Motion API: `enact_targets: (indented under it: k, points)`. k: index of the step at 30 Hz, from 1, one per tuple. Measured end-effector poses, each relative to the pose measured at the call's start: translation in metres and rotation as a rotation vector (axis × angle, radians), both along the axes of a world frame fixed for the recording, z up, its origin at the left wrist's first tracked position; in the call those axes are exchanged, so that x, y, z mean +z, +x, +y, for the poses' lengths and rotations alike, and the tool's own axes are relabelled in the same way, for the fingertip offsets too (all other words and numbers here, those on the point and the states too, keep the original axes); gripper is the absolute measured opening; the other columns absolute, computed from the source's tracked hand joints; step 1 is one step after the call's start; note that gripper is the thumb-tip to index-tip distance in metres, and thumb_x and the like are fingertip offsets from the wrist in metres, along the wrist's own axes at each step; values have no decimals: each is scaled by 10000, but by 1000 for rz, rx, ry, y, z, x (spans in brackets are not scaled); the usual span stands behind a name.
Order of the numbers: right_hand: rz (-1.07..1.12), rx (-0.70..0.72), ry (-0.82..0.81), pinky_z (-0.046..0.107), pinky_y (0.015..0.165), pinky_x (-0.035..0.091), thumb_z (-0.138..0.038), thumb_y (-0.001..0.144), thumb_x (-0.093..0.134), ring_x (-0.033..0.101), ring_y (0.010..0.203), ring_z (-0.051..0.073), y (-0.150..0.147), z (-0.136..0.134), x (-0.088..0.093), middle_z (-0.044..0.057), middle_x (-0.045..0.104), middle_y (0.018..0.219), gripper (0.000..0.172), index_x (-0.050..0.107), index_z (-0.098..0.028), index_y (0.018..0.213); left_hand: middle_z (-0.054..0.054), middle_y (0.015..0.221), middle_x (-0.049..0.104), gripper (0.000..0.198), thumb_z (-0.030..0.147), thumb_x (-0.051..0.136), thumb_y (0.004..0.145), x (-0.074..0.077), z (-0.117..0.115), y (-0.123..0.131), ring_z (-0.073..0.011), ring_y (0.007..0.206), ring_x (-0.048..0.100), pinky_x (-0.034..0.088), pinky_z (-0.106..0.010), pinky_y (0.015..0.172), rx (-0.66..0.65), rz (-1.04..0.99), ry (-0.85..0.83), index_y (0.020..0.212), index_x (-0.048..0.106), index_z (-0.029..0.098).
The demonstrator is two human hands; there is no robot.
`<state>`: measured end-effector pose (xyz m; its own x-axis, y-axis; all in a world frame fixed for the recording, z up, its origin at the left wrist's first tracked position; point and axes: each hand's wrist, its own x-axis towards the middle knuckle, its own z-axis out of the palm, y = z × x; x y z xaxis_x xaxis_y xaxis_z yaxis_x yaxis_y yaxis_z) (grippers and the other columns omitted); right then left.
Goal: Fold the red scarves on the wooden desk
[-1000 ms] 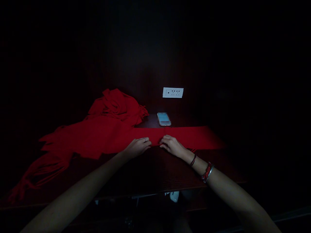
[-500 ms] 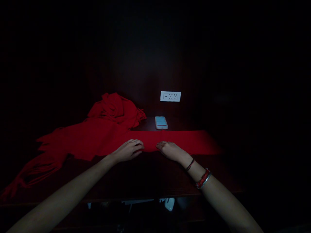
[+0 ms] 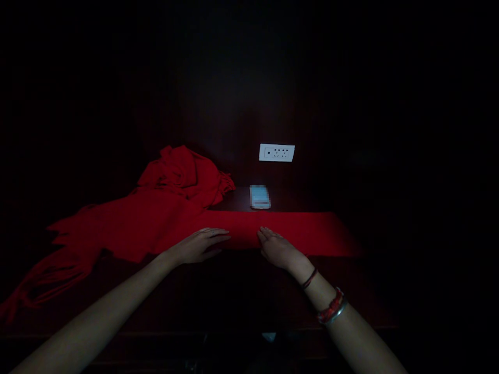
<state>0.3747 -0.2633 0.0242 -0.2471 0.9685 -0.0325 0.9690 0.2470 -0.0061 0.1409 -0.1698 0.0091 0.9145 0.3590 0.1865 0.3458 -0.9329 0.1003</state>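
Note:
A long red scarf point(image 3: 156, 221) lies across a dark wooden table point(image 3: 234, 291). Its right part is a flat folded strip. Its left end is bunched at the back, with fringe trailing off the table's left edge. My left hand point(image 3: 198, 245) lies flat and open on the near edge of the strip, fingers stretched to the right. My right hand point(image 3: 277, 248) also lies flat and open on that edge, fingers pointing away from me. It wears bracelets at the wrist. Neither hand holds anything.
A phone point(image 3: 260, 197) lies on the table just behind the scarf strip. A white socket plate point(image 3: 276, 152) is set in the dark wall behind it. The room is very dark, and the table's near edge is barely visible.
Both hands went from pinching the scarf's near edge with curled fingers to lying flat and stretched out on it. They have also moved a little apart.

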Motion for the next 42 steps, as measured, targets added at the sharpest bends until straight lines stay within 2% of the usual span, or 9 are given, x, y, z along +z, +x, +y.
enact_targets:
  k: [7,13,18,21,24,27,30,33,42]
  points:
    - [-75,0,64,311,926,303,-43,776,265,337,1137,215,9,-5,-6,202,364,1226,423,389,-16,1179,-17,1143,457,359,241,390,794,3,-3,3,-143,1017,427,331,-271,871,-4,7,91,1153,405,259]
    - [-67,86,260,341,894,340,-219,816,350,400,1091,209,-4,-6,-12,151,418,1204,376,413,-93,1164,-8,964,528,272,194,329,823,2,-3,7,-110,850,494,384,-200,726,-2,32,220,1042,485,235]
    - [-90,134,290,298,863,364,-129,816,330,450,1045,165,-14,-6,-20,127,488,1142,325,460,-122,1114,-7,869,544,212,269,345,826,6,-7,11,-120,775,510,385,-205,634,-11,84,310,935,520,223]
    - [-44,142,342,323,895,332,-206,822,349,398,1094,169,-22,-6,-20,113,456,1180,344,423,-133,1150,-12,882,542,171,269,395,796,9,-5,9,-137,789,509,383,-218,624,-18,89,327,904,519,222]
    - [-23,180,361,330,908,310,-258,818,368,382,1105,173,-36,-4,-16,116,451,1181,364,407,-127,1156,-13,860,550,133,221,425,762,13,-1,2,-144,778,516,385,-226,629,-36,117,302,852,522,215]
    - [-94,191,278,292,829,373,-170,817,359,495,973,164,-51,1,-14,116,540,1056,261,487,-130,1040,-15,856,556,141,172,448,715,18,3,-6,-150,774,524,387,-232,636,-40,148,250,828,523,212]
    - [-158,165,240,270,739,412,-108,802,357,550,850,166,-60,4,-13,103,582,956,222,519,-135,950,-21,795,557,160,129,454,660,25,5,-14,-155,708,527,384,-236,575,35,205,203,782,522,206]
    - [-142,161,313,290,766,396,-176,814,364,525,903,187,-70,5,-12,114,564,995,223,501,-130,983,-25,750,548,185,98,451,625,28,5,-25,-159,661,522,370,-233,516,133,256,174,762,515,204]
    - [-190,226,286,275,633,402,-85,776,382,560,727,178,-113,22,-14,125,597,813,166,530,-108,846,-44,818,531,153,200,362,797,8,3,-70,-149,747,518,388,-239,632,244,140,326,821,512,185]
